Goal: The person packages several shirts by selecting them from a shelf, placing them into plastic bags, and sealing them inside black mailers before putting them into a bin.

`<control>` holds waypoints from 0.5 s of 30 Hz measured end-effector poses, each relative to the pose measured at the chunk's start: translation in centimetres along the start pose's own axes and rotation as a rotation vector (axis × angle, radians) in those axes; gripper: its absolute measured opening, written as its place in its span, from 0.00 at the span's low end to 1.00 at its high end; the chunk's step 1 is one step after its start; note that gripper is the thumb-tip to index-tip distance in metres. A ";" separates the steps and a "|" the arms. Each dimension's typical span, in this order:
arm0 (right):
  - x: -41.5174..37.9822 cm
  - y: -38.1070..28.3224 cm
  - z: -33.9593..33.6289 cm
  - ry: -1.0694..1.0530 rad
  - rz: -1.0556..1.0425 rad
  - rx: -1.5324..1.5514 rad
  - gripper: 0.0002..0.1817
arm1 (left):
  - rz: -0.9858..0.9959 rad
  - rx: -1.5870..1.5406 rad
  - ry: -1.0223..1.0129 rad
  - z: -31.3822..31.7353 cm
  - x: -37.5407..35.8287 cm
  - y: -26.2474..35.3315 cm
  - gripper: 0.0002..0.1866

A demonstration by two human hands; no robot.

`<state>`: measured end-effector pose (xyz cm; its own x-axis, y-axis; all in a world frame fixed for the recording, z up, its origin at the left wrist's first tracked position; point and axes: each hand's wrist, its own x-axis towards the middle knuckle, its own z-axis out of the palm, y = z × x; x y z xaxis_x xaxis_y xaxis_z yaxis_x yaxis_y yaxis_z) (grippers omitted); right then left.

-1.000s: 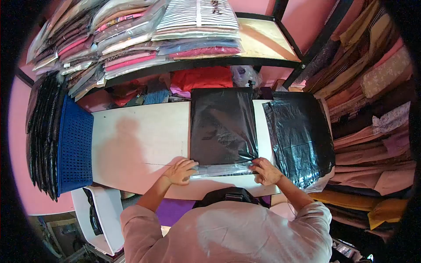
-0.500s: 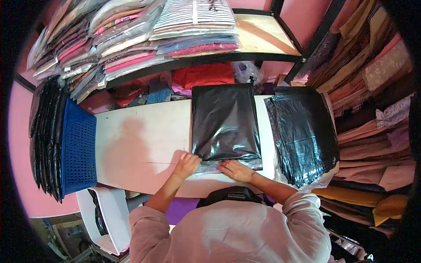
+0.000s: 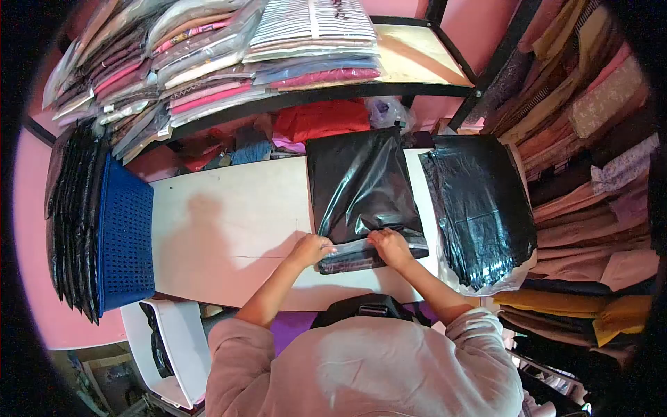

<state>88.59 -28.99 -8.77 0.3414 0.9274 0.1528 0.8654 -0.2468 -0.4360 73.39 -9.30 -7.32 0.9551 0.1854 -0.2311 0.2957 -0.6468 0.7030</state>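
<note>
A black plastic mailer bag (image 3: pixel 361 181) lies on the white table in front of me, its surface creased and shiny. Along its near end runs a pale, see-through strip (image 3: pixel 351 245), lifted a little from the bag. My left hand (image 3: pixel 313 249) pinches the left end of this strip, fingers closed. Farther right, my right hand (image 3: pixel 391 248) grips the strip with curled fingers. Below the strip, the bag's near edge (image 3: pixel 351 262) shows a dark, glossy fold. A stack of flat black plastic bags (image 3: pixel 479 208) rests just to the right.
At the table's (image 3: pixel 229 229) left end stands a blue basket (image 3: pixel 126 236) with black packets beside it. Clothes in clear bags (image 3: pixel 201 62) are piled on the shelf above. A white bin (image 3: pixel 184 347) sits below left; garments (image 3: pixel 590 236) hang at right.
Both hands have lifted the bag's near-end strip and drawn it away from me. My right hand has gone from lying flat to gripping, and the bag has creased.
</note>
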 end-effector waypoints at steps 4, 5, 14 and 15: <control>-0.4 -0.9 0.3 0.139 0.030 -0.037 0.06 | -0.212 -0.092 -0.028 -1.1 1.5 1.6 0.15; -0.4 -1.0 0.3 0.211 -0.005 -0.004 0.07 | -0.308 -0.139 0.057 -1.0 1.7 1.7 0.15; -3.4 -2.1 0.9 0.207 -0.053 -0.173 0.16 | 0.219 0.249 -0.071 0.7 1.8 1.4 0.17; -3.6 -2.1 1.2 0.212 -0.026 -0.169 0.16 | 0.259 0.229 -0.058 0.9 1.8 0.9 0.16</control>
<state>85.11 -31.43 -9.44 0.3720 0.8590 0.3518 0.9178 -0.2836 -0.2780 75.39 -10.20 -7.69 0.9932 -0.0446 -0.1072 0.0255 -0.8171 0.5759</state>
